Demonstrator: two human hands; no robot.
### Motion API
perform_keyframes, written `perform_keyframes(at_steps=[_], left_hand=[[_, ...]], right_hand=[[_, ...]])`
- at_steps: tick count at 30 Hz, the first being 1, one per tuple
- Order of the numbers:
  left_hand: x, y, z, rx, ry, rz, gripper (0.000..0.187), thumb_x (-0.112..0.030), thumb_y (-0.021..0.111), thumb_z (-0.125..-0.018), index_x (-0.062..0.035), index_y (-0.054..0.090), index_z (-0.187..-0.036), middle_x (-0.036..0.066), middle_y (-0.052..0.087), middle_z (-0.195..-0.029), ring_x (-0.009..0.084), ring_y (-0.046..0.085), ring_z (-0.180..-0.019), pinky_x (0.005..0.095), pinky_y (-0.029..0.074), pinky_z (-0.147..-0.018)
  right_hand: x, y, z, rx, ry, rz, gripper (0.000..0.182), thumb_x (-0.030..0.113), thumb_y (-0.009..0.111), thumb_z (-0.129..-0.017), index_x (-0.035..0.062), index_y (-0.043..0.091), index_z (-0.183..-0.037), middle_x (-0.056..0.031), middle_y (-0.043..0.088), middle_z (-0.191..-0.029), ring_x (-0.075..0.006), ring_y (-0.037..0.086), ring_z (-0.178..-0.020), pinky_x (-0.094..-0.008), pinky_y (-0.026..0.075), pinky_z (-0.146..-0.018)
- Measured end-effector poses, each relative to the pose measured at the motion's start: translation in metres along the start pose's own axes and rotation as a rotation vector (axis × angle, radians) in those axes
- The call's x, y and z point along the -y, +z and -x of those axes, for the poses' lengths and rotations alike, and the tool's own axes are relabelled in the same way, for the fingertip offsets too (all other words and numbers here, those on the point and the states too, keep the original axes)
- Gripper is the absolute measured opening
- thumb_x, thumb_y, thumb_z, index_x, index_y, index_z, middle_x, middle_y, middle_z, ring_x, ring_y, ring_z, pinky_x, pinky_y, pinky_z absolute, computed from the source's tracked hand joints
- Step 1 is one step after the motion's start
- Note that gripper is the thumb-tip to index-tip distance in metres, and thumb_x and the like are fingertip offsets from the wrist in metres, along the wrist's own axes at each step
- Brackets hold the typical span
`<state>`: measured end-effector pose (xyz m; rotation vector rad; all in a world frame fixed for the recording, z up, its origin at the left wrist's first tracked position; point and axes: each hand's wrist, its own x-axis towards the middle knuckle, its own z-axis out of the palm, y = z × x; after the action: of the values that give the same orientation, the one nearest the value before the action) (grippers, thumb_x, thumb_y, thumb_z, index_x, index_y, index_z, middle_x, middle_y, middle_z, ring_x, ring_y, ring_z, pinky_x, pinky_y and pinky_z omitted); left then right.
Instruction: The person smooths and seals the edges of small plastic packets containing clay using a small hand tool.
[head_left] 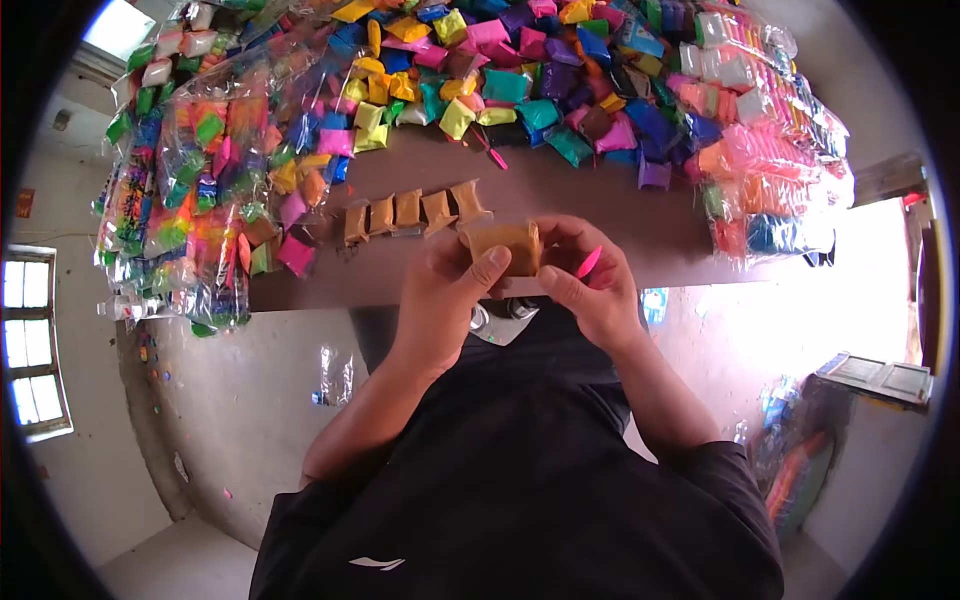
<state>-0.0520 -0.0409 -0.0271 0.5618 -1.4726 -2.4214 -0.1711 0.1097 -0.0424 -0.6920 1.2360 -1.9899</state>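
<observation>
Above the table's front edge, my left hand (440, 290) holds a tan wrapped packet (507, 247), its thumb pressed on the front face. My right hand (592, 290) is closed around the packet's right end, thumb near its lower right corner. A small pink tool (590, 262) sticks out between the fingers of my right hand. Just behind my left hand, a row of several similar tan packets (408, 211) lies on the brown table (620, 222). The far ends of my fingers are partly hidden behind the packet.
A heap of colourful packets (505, 87) covers the back of the table. Clear bags of packets are piled at the left (200, 190) and right (750, 140). A pink and black tool (497, 157) lies by the heap. Below is a pale floor (250, 400).
</observation>
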Motion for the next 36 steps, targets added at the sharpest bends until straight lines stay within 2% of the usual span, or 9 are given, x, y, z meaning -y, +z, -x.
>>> perform_keyframes(at_steps=[5,7,12,21,23,25,28,30,36], left_hand=[[0.016,0.004,0.013,-0.043,0.164,-0.234,0.022,-0.011,0.077,-0.094,0.0001,0.069,-0.111,0.005,0.071,-0.102,0.0112,0.066,-0.086,0.0259,0.052,-0.074],[0.018,0.004,0.015,-0.02,0.262,-0.372,0.022,-0.009,0.079,-0.091,-0.0004,0.071,-0.11,0.006,0.07,-0.1,0.0124,0.066,-0.085,0.0269,0.052,-0.075],[0.01,0.005,0.022,-0.119,0.872,-0.98,0.04,0.011,0.076,-0.075,-0.0052,0.075,-0.112,0.012,0.066,-0.105,0.0239,0.067,-0.091,0.032,0.055,-0.076],[0.025,0.003,0.038,-0.07,1.064,-0.987,0.046,0.018,0.07,-0.07,-0.0029,0.074,-0.11,0.015,0.061,-0.118,0.0287,0.066,-0.1,0.0335,0.056,-0.083],[0.021,0.007,0.046,-0.04,0.99,-0.913,0.046,0.016,0.071,-0.073,-0.0013,0.07,-0.116,0.016,0.059,-0.121,0.0276,0.065,-0.103,0.0338,0.056,-0.085],[0.021,0.01,0.053,-0.012,0.915,-0.838,0.048,0.014,0.072,-0.076,0.0004,0.066,-0.121,0.017,0.058,-0.124,0.0265,0.064,-0.105,0.034,0.056,-0.088],[0.027,0.013,0.06,-0.004,0.775,-0.537,0.049,0.007,0.073,-0.087,0.0034,0.055,-0.132,0.019,0.055,-0.129,0.0237,0.063,-0.109,0.0347,0.055,-0.092],[0.027,0.02,0.063,-0.013,0.465,-0.197,0.049,0.001,0.071,-0.094,0.0049,0.047,-0.136,0.018,0.057,-0.128,0.0221,0.064,-0.111,0.034,0.054,-0.096],[0.018,0.01,0.064,0.042,0.348,-0.275,0.042,0.001,0.069,-0.096,0.0064,0.053,-0.135,0.016,0.062,-0.124,0.0177,0.064,-0.112,0.0312,0.053,-0.097]], right_hand=[[-0.014,-0.011,0.01,-0.004,0.054,0.094,0.034,0.005,0.073,-0.093,0.0007,0.066,-0.127,-0.0019,0.064,-0.111,-0.0055,0.056,-0.093,-0.022,0.045,-0.079],[-0.013,-0.009,0.011,0.014,-0.152,0.274,0.03,0.005,0.075,-0.092,0.0022,0.069,-0.122,-0.0026,0.064,-0.109,-0.0068,0.056,-0.094,-0.0232,0.045,-0.079],[-0.007,0.0,0.031,-0.081,-0.097,0.178,0.026,0.001,0.075,-0.09,-0.0001,0.07,-0.116,-0.0045,0.066,-0.109,-0.0088,0.059,-0.098,-0.0241,0.047,-0.083],[0.0,0.009,0.055,-0.225,-0.012,0.288,0.018,-0.004,0.073,-0.091,-0.0019,0.071,-0.109,-0.0073,0.072,-0.1,-0.0122,0.068,-0.091,-0.0267,0.053,-0.078],[0.0,0.007,0.053,-0.213,-0.026,0.391,0.016,-0.002,0.072,-0.093,-0.0014,0.071,-0.109,-0.0098,0.072,-0.102,-0.0162,0.069,-0.092,-0.0295,0.055,-0.079],[0.001,0.007,0.045,-0.193,-0.392,0.573,0.018,-0.01,0.073,-0.084,-0.003,0.071,-0.101,-0.0117,0.074,-0.092,-0.0196,0.072,-0.085,-0.0291,0.055,-0.073],[0.005,0.007,0.043,-0.176,-0.462,0.676,0.02,-0.013,0.072,-0.082,-0.002,0.07,-0.098,-0.0141,0.074,-0.094,-0.0268,0.073,-0.084,-0.0307,0.055,-0.075],[0.003,0.007,0.044,-0.14,-0.479,0.695,0.015,-0.011,0.07,-0.086,-0.0009,0.068,-0.097,-0.0146,0.073,-0.096,-0.0247,0.072,-0.086,-0.0311,0.055,-0.076],[-0.001,0.014,0.044,-0.119,-0.442,0.624,0.011,-0.009,0.065,-0.091,0.0004,0.066,-0.095,-0.0143,0.073,-0.095,-0.024,0.072,-0.086,-0.0315,0.055,-0.077]])
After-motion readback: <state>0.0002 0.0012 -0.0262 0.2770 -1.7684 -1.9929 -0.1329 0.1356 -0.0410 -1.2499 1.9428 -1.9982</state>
